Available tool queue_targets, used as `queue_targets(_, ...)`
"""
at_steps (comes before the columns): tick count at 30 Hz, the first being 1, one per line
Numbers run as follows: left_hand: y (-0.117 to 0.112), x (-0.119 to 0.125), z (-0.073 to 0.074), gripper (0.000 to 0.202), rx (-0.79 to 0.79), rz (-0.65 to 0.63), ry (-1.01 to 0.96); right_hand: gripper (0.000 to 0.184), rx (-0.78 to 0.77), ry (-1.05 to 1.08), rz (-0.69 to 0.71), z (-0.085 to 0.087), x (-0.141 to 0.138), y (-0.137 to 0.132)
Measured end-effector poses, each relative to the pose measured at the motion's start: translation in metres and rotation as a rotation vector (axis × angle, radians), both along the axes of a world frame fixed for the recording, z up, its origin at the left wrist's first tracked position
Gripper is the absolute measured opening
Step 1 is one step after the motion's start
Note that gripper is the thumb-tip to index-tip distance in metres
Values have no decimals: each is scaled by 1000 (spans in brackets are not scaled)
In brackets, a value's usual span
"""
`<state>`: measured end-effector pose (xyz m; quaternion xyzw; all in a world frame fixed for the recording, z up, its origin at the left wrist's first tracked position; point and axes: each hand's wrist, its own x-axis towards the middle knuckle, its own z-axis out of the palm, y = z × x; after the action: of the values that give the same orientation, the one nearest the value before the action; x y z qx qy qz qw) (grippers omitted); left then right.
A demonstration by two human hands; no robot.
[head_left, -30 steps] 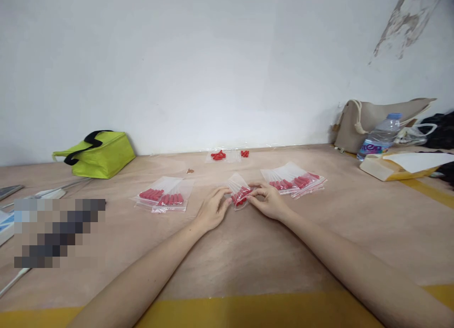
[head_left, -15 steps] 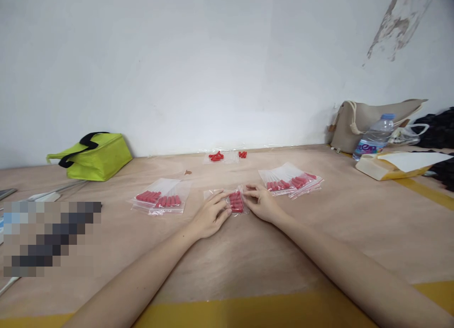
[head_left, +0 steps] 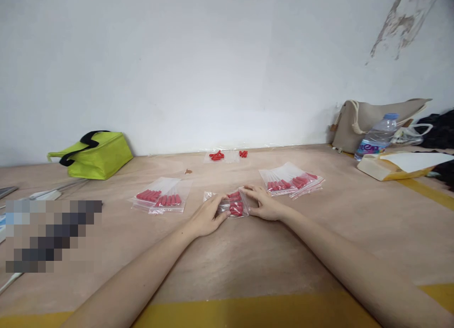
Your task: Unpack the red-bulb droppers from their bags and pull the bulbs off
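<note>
Clear bag (head_left: 232, 204) of red rods (head_left: 236, 208), now turned sideways, presents its edge to right hand (head_left: 263, 203) (grip indiscernible); left hand (head_left: 208, 216) clasps it.

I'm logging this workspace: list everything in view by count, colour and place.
Small bag: one, clear, red pieces inside, centre
Bag piles: two, clear with red, either side
Piece clusters: two, red, back centre
Scrap: one, brown, left of centre
Handled bag: one, lime green, back left
Shoulder bag: one, tan, back right
Bottle: one, clear, blue cap, back right
Packet: one, white and yellow, right
Bundle: count unclear, black, far right
Looped item: one, white, right of bottle
Slab: one, grey, far left
Cables, flat items: count unclear, white, left
Pixelated patch: one, dark, left
Tabletop: one, tan, yellow strips, below
Wall: one, pale grey, behind
Left hand: one, on small bag
Right hand: one, on small bag
</note>
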<state>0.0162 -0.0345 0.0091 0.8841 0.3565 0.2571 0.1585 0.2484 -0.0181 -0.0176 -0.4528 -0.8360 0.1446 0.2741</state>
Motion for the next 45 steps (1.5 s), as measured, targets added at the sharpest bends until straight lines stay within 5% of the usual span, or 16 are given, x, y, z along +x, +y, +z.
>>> queue_targets(3, 0, 0, -1, 38, 35, 43, -1, 66, -3, 14, 13, 7, 2, -2)
queue_targets(9, 4, 1, -7, 35, 63, 115, -3, 35, 122, 121, -30, 16, -9, -7)
queue_targets(18, 6, 1, -11, 35, 72, 130, 15, 33, 115, 73, -40, 17, -19, -10)
queue_targets(24, 6, 2, -11, 34, 79, 122, 19, 18, -64, 147, -29, 20, -25, -17)
queue_targets(32, 7, 2, -12, 31, 66, 123, 11, 20, -68, 252, 98, 17, -21, -16)
queue_targets(38, 6, 2, -12, 31, 68, 125, 12, 13, -12, 226, 49, 14, -22, -16)
queue_targets(41, 7, 2, -11, 31, 61, 120, 5, 15, -115, 331, 72, 15, -16, -12)
queue_targets(45, 7, 2, -11, 32, 61, 104, 2, 30, -491, 678, 78, 20, -3, -5)
